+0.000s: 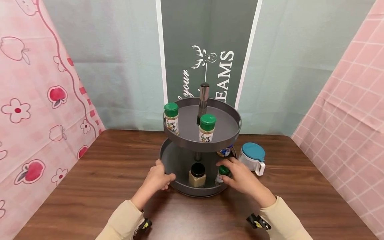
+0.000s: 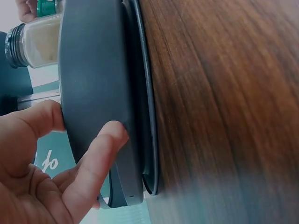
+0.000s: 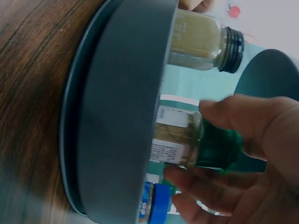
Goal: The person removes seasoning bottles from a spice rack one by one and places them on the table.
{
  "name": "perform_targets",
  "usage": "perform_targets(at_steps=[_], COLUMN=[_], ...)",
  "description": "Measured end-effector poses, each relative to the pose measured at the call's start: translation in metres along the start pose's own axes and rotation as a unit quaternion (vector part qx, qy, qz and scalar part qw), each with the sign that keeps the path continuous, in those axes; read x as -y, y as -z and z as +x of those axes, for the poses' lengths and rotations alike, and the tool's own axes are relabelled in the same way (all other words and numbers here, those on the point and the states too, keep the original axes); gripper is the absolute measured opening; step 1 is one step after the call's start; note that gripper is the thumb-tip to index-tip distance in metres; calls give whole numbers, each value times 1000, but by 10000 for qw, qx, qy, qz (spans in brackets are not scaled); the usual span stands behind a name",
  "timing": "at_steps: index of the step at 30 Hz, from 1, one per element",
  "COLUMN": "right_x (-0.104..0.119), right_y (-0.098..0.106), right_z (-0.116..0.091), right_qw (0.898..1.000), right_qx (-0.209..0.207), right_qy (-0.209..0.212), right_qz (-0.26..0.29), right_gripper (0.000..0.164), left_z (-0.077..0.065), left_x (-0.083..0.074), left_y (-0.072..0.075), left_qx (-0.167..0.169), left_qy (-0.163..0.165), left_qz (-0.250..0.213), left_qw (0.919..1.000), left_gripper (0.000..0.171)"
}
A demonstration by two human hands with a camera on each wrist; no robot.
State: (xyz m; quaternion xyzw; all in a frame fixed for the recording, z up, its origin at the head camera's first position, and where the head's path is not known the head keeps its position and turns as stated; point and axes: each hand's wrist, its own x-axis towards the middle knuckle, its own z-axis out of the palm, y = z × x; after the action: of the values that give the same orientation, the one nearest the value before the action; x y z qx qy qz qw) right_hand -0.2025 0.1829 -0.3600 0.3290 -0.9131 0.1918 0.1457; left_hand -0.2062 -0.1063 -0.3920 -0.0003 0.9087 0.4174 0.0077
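Observation:
A dark grey two-tier round rack (image 1: 180,145) with a metal centre post stands on the table. My left hand (image 1: 158,176) grips the lower tier's rim at the left, the thumb at its top edge and a finger against the outer wall (image 2: 93,70). At the lower tier's right, my right hand (image 1: 240,176) holds a green-capped spice jar (image 3: 180,135) between thumb and fingers. A black-capped jar of pale powder (image 1: 197,180) sits beside it on that tier. Two green-capped shakers, one at the left (image 1: 172,120) and one at the front (image 1: 207,128), stand on the upper tier.
A blue-lidded jar (image 3: 159,203) is partly hidden at the lower tier's right back. Right of the rack stands a white container with a teal lid (image 1: 253,151) and a handle. Curtains hang behind and at both sides of the wooden table (image 1: 120,160).

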Motion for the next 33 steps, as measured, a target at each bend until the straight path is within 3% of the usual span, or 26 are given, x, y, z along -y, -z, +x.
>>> perform_targets(at_steps=[16, 33], right_x=[0, -1], right_y=[-9, -11], right_z=[10, 8], right_qw=[9999, 9999], right_qx=[-55, -37], right_qy=[149, -141], right_qz=[40, 47], right_gripper=[30, 31], left_z=[3, 1], left_x=[1, -1], left_y=[-7, -6], left_qx=[-27, 73], left_qy=[145, 130], left_qz=[-66, 18], left_qw=[9999, 9999], left_gripper=[46, 50])
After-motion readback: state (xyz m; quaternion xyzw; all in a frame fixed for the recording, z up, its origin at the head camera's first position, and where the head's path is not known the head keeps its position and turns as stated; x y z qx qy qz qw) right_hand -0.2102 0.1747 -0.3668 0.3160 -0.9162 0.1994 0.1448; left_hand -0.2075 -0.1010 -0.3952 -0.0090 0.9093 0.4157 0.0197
